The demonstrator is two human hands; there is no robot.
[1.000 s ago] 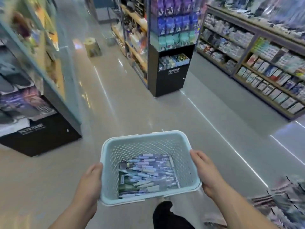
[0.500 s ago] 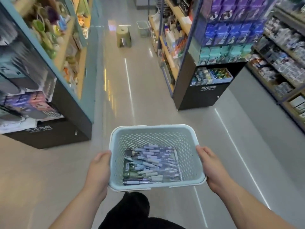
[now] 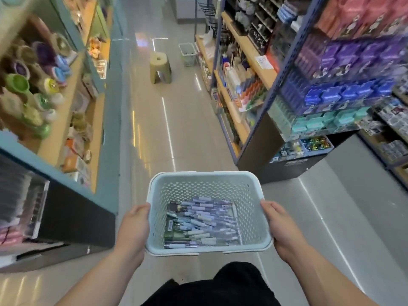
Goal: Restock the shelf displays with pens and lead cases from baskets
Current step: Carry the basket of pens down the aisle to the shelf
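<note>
I carry a pale blue perforated basket (image 3: 205, 186) in front of me at waist height. My left hand (image 3: 134, 226) grips its left rim and my right hand (image 3: 279, 226) grips its right rim. Several packaged pens (image 3: 201, 224) with purple and pale blue barrels lie flat on the basket's bottom. The fingers of both hands are hidden under the rim.
An aisle of shiny floor runs ahead. Teal shelves (image 3: 72, 107) with toys stand on the left, a blue rack (image 3: 331, 85) of coloured boxes on the right. A beige stool (image 3: 160, 67) and a second basket (image 3: 187, 54) stand on the floor far down the aisle.
The view has turned left and moved forward into the aisle. The stool and the shelves have come closer. Both hands keep the same grip on the basket.
</note>
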